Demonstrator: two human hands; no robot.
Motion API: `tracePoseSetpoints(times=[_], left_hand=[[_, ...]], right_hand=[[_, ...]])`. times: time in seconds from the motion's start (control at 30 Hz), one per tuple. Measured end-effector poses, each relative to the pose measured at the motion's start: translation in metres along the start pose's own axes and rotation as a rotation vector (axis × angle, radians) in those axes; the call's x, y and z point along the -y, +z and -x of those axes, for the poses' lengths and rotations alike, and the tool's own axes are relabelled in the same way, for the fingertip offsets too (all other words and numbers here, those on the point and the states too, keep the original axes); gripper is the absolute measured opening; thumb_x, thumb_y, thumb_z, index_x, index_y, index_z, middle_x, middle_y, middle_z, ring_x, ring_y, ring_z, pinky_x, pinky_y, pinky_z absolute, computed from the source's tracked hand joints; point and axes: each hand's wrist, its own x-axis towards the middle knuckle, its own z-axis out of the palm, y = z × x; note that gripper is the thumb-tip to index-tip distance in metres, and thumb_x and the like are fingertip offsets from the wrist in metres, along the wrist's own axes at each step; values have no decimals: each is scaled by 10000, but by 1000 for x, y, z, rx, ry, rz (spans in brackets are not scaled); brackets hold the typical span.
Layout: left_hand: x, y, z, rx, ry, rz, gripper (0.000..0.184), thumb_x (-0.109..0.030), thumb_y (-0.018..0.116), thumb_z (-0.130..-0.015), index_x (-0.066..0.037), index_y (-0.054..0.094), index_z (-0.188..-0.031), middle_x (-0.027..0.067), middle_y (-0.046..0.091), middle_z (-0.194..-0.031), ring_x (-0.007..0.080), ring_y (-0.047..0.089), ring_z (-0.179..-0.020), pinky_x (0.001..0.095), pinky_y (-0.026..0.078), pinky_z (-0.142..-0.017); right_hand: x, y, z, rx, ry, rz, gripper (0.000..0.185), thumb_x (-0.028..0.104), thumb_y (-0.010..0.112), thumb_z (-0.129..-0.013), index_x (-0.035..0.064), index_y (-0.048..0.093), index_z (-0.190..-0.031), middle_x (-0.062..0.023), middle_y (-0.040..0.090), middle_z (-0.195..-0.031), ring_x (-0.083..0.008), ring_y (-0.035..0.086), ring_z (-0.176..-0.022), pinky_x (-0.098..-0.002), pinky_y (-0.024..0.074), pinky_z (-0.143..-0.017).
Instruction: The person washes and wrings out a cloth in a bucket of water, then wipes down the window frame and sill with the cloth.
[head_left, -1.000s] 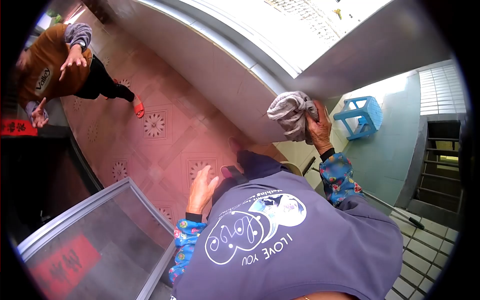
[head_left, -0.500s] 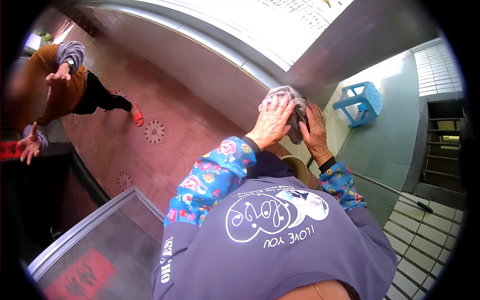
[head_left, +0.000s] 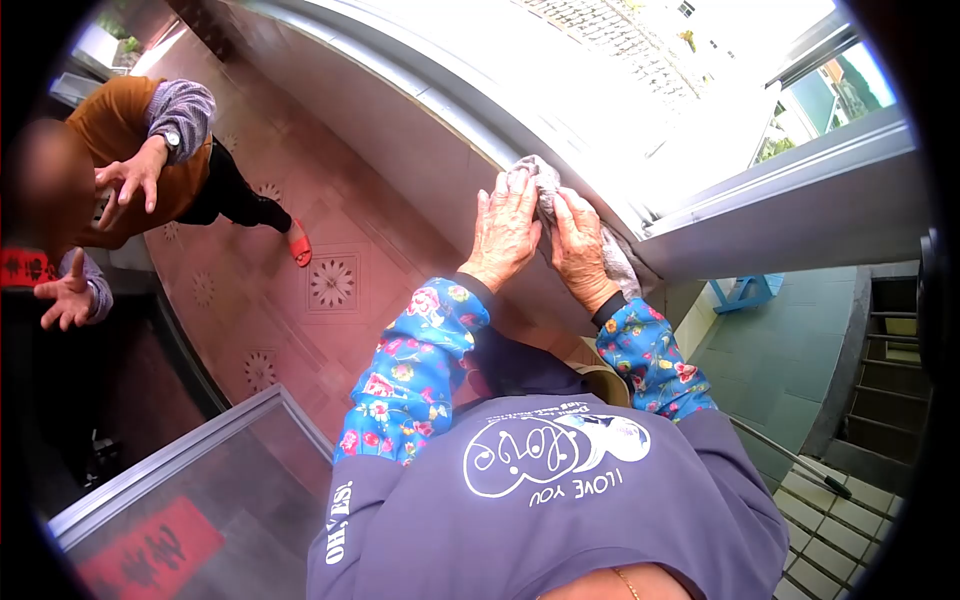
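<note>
A crumpled grey-pink cloth (head_left: 620, 262) lies along the edge of the window ledge, one end draped down its near side. My left hand (head_left: 503, 232) rests at the far end of this cloth, its fingers stretched out and touching it. Close beside it on the right, my right hand (head_left: 582, 250) grips the middle of the cloth with bent fingers against the ledge. Floral blue sleeve covers are on both forearms.
The ledge (head_left: 440, 105) runs under a bright window. At the left stands a person (head_left: 130, 150) with both hands raised. A framed screen (head_left: 200, 490) is at the lower left. A blue stool (head_left: 745, 292), a round container (head_left: 607, 385) and a long-handled pole (head_left: 790, 455) are right.
My left hand came up from low down to the cloth. Both hands and the cloth have moved onto the ledge, and the cloth is now spread along it. The view has shifted, showing more window.
</note>
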Motion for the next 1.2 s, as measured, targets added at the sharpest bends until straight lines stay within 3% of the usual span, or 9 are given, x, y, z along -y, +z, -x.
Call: tracePoseSetpoints(times=[0.23, 0.27, 0.47, 0.5, 0.63, 0.7, 0.93, 1.03, 1.2], left_hand=[[121, -39, -67, -135, -46, -75, 672, -155, 595, -782, 19, 372, -1391, 181, 397, -1430, 382, 345, -1324, 566, 343, -1001], [104, -37, -80, -150, -23, -115, 664, -151, 586, -784, 18, 374, -1390, 187, 414, -1417, 380, 365, -1309, 548, 350, -1001], [265, -98, -150, -106, -81, -29, 600, -118, 537, -815, 38, 385, -1374, 235, 466, -1359, 388, 424, -1254, 458, 360, -1031], [155, -74, -128, -89, -79, -65, 593, -110, 527, -821, 43, 385, -1376, 244, 464, -1355, 393, 425, -1249, 453, 359, -1037], [193, -81, -131, 109, -285, 232, 613, -139, 525, -863, 31, 348, -1425, 216, 473, -1377, 318, 487, -1231, 390, 389, -1022], [194, -85, -134, 210, -642, 412, 615, -164, 548, -872, 36, 354, -1421, 213, 475, -1382, 296, 481, -1254, 357, 375, -1038], [165, -67, -97, -48, -23, -71, 537, -158, 597, -829, 42, 485, -1314, 244, 484, -1353, 393, 417, -1274, 428, 320, -1087], [95, -38, -51, -81, 252, -6, 535, -120, 639, -765, 31, 515, -1263, 229, 510, -1307, 449, 397, -1251, 501, 308, -1064], [-18, 2, 22, 188, 473, 391, 690, -97, 702, -698, 11, 439, -1327, 267, 381, -1378, 520, 305, -1281, 534, 319, -1043]], right_hand=[[29, 103, -117, 7, 10, -53, 481, 12, 604, -754, -57, 519, -1222, -217, 524, -1247, -380, 508, -1121, -444, 394, -974], [15, 92, -116, -38, 9, -88, 493, 7, 601, -743, -52, 514, -1225, -215, 521, -1254, -375, 508, -1122, -439, 392, -974], [60, 218, -247, -137, 20, -182, 411, 100, 592, -744, -21, 540, -1133, -187, 520, -1194, -339, 518, -1010, -431, 424, -869], [25, 136, -180, -224, 37, -198, 408, 114, 592, -736, -12, 543, -1121, -184, 520, -1184, -330, 517, -986, -421, 426, -840], [33, 166, -178, -262, 139, -263, 389, 139, 596, -731, 5, 563, -1095, -172, 530, -1186, -311, 512, -981, -419, 423, -846], [36, 174, -175, -308, 164, -235, 338, 135, 580, -752, 20, 576, -1069, -152, 536, -1184, -295, 516, -1003, -407, 420, -882], [26, 140, -143, -253, 97, -353, 337, 29, 594, -734, 14, 568, -1070, -160, 559, -1140, -329, 558, -966, -411, 467, -867], [11, 65, -66, -157, 59, -282, 420, 0, 627, -705, -10, 560, -1120, -163, 558, -1180, -331, 558, -1022, -397, 461, -918], [-18, -57, 72, -17, 227, -65, 468, -68, 638, -704, 12, 578, -1161, -153, 590, -1226, -329, 575, -1115, -382, 471, -949]])
